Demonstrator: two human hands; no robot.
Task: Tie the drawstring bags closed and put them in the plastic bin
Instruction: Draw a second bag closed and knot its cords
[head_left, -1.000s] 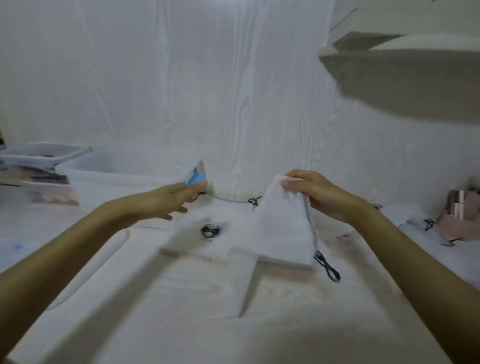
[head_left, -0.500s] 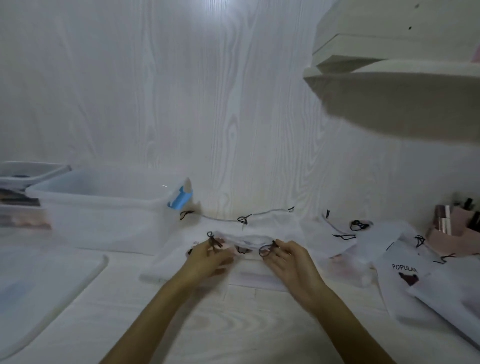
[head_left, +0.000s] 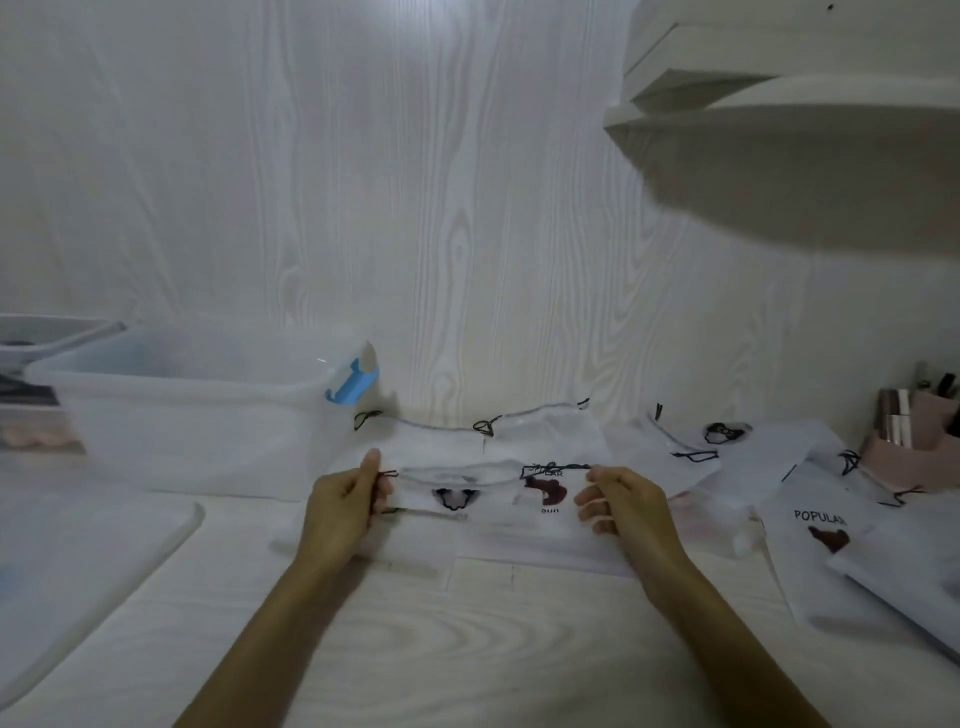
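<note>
While both hands worked its cord ends, one drawstring bag (head_left: 483, 499) lay flat on the counter (head_left: 467, 649), mouth spread between them. Left hand (head_left: 343, 512): fingers curled, pinching the black drawstring (head_left: 388, 474) at the bag's left edge. Right hand (head_left: 623, 506): fingers curled, pinching the cord's right end; judged a pull outward to cinch the mouth. Plastic bin (head_left: 197, 410): one, clear, blue latch, just left of the bag, within reach for dropping. Loose bags (head_left: 810, 525): several untied, right and behind; exact count unclear.
</note>
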